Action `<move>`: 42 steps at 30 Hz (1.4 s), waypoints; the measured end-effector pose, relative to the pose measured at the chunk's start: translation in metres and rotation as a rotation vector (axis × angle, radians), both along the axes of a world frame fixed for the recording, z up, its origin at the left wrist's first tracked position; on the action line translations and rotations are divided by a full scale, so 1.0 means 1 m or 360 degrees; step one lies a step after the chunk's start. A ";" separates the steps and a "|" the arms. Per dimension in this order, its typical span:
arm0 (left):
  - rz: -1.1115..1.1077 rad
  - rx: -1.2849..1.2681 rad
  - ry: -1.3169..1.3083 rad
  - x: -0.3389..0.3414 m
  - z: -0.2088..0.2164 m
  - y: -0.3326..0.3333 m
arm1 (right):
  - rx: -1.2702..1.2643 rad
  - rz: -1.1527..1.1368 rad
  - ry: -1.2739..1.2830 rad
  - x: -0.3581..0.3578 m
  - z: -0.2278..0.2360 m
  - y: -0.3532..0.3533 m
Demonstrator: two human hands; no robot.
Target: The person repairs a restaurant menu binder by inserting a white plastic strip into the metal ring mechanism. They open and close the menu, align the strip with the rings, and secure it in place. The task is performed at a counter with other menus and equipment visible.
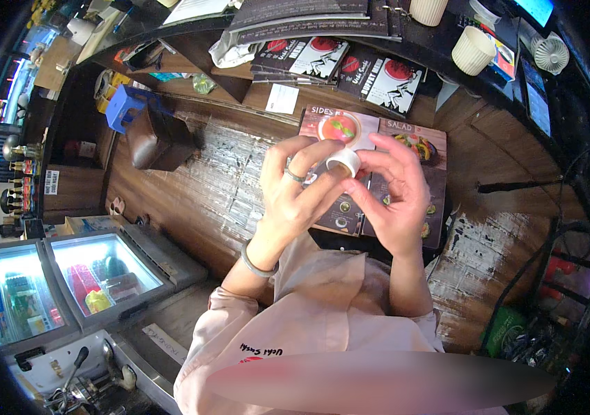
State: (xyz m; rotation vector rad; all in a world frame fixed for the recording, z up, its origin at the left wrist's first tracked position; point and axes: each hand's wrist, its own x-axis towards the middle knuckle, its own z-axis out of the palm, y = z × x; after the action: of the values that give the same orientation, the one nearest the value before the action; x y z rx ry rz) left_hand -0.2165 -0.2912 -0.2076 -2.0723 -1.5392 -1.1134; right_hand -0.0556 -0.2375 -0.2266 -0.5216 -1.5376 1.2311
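Between my two hands, in front of my chest, is a small roll of clear or whitish tape [344, 162]. My left hand [293, 190], with a ring and a pale bangle at its wrist, reaches its fingers around the roll's near left side. The fingers of my right hand [395, 190] are curled, with thumb and fingertips at the roll's right edge. Below both hands lies an open menu [412, 183] with food photos on dark, wood-patterned pages. My hands cover part of its left page.
Stacked dark booklets [302, 59] fill the shelf ahead, beside a white card [282, 99]. A ribbed cream cup [473, 51] and a small white fan [550, 54] stand at the upper right. A brown stool [160, 140] is at the left, lit glass-topped coolers [104, 273] at the lower left.
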 end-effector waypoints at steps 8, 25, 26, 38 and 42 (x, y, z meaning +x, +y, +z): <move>-0.0271 -0.0038 -0.0574 -0.009 -0.007 -0.011 | -0.0064 -0.0090 -0.0041 0.015 -0.001 0.007; -0.0234 -0.1070 -0.1083 -0.014 0.006 0.043 | 0.0351 -0.0101 -0.0481 0.030 0.001 0.068; -0.0290 -0.1112 -0.1195 -0.014 0.004 0.048 | 0.0322 -0.0098 -0.0494 0.032 -0.003 0.072; -0.0458 -0.1533 -0.1310 -0.011 -0.025 0.090 | 0.0019 -0.0027 -0.0384 0.041 -0.050 0.100; -0.0434 -0.1559 -0.1400 -0.009 -0.029 0.095 | -0.0158 0.0018 -0.0313 0.040 -0.057 0.101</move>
State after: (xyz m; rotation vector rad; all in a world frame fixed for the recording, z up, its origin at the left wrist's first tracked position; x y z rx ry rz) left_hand -0.2260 -0.1965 -0.2362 -2.5806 -2.6859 -1.7647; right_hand -0.0159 -0.1369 -0.2839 -0.7176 -1.6504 1.3007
